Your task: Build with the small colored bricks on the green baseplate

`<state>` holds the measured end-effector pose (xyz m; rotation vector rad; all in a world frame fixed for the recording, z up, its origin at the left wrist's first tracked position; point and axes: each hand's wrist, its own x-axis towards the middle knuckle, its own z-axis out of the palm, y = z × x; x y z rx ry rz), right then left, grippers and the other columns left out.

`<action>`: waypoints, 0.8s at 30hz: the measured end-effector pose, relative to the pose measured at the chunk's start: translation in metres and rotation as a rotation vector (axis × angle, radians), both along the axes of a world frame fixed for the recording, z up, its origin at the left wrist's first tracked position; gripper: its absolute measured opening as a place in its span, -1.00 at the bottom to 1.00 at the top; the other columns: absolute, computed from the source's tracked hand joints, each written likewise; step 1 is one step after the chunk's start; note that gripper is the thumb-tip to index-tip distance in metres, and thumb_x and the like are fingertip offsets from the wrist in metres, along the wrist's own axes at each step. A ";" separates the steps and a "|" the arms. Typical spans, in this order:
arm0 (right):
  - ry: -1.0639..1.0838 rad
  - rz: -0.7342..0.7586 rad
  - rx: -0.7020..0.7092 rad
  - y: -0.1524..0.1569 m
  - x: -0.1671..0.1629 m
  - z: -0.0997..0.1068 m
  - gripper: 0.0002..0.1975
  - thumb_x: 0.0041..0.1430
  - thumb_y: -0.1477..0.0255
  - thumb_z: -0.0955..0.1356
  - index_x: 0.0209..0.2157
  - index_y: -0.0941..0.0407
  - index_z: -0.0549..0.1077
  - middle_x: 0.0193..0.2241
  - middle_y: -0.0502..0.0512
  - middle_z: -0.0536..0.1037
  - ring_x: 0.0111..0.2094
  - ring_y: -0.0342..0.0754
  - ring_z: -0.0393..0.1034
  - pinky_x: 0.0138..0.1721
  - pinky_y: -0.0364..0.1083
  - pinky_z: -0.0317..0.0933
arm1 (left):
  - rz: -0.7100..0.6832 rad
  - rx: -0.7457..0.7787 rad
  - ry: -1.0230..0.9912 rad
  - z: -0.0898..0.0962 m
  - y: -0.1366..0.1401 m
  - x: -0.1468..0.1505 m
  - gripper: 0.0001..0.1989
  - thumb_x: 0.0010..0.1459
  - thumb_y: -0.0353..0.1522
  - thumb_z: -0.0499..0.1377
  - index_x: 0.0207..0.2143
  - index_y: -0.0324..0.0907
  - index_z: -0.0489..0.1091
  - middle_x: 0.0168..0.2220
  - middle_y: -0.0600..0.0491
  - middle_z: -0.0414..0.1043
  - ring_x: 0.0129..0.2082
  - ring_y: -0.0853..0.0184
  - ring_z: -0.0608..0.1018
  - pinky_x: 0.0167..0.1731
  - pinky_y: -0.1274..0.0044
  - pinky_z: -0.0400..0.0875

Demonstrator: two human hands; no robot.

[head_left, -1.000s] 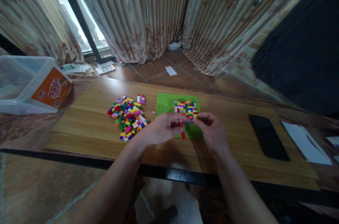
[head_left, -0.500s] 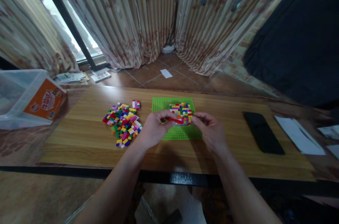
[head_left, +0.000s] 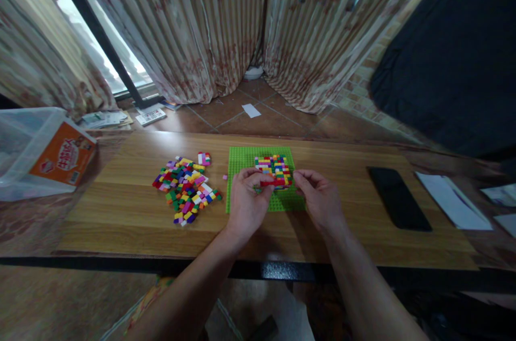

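Observation:
My left hand (head_left: 250,198) is closed on a long red brick (head_left: 278,182), pinched between thumb and fingers. The red brick lies along the front edge of a many-coloured block of toy bricks (head_left: 273,164); I cannot tell whether it is pressed down. That block stands on a green studded baseplate (head_left: 243,154), partly covered by my left hand. At the block's right side is my right hand (head_left: 321,198), thumb and forefinger together near its corner; anything between them is hidden.
A heap of loose coloured bricks (head_left: 187,190) lies left of the baseplate, with a small joined cluster (head_left: 204,158) behind it. A black phone-like slab (head_left: 399,198) and white papers (head_left: 453,201) lie to the right. A clear plastic tub (head_left: 50,153) stands at far left.
My left hand has shifted right with the red brick, which now sits further along the block's front edge. A small pink brick beside the baseplate has come into sight. My right hand barely moved.

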<state>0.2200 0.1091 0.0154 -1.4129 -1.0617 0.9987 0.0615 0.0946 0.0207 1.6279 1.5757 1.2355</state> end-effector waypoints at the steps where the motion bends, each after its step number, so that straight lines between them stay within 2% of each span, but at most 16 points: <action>1: -0.010 0.009 -0.013 0.000 0.000 0.000 -0.63 -0.08 0.10 0.47 -0.36 0.12 0.56 -0.40 0.08 0.62 -0.36 -0.05 0.46 -0.29 -0.06 0.31 | 0.016 0.008 0.025 0.000 -0.001 0.001 -0.85 0.08 -0.52 0.30 -0.35 -0.09 0.58 -0.17 0.03 0.48 -0.08 0.26 0.50 0.04 0.33 0.33; 6: -0.071 0.038 -0.081 -0.001 -0.004 -0.001 -0.51 -0.12 0.10 0.50 -0.23 0.16 0.55 -0.30 0.16 0.64 -0.30 0.00 0.51 -0.24 -0.02 0.35 | 0.036 0.050 0.102 0.000 0.000 0.002 -0.85 0.08 -0.52 0.31 -0.34 -0.10 0.58 -0.18 0.04 0.50 -0.07 0.26 0.50 0.02 0.33 0.35; 9: -0.127 0.050 -0.074 0.000 -0.005 -0.004 -0.50 -0.09 0.11 0.50 -0.19 0.17 0.54 -0.27 0.19 0.65 -0.30 0.02 0.52 -0.21 0.01 0.35 | 0.027 0.057 0.101 -0.002 0.001 0.001 -0.85 0.08 -0.51 0.31 -0.33 -0.08 0.59 -0.19 0.05 0.51 -0.09 0.26 0.51 0.02 0.33 0.36; 17: -0.221 0.051 -0.056 0.001 -0.006 -0.008 -0.53 -0.06 0.10 0.48 -0.22 0.17 0.56 -0.26 0.21 0.65 -0.30 0.04 0.51 -0.18 0.03 0.34 | 0.019 0.097 0.121 -0.005 0.002 0.000 -0.83 0.07 -0.52 0.33 -0.33 -0.08 0.60 -0.17 0.04 0.52 -0.11 0.27 0.51 -0.01 0.34 0.39; 24: -0.272 0.040 -0.019 0.004 -0.008 -0.010 -0.55 -0.04 0.11 0.47 -0.23 0.17 0.56 -0.26 0.22 0.66 -0.30 0.04 0.51 -0.18 0.02 0.34 | -0.013 0.191 0.155 -0.014 0.005 -0.003 -0.87 0.11 -0.49 0.31 -0.33 -0.09 0.59 -0.15 0.03 0.51 -0.13 0.27 0.52 -0.03 0.32 0.39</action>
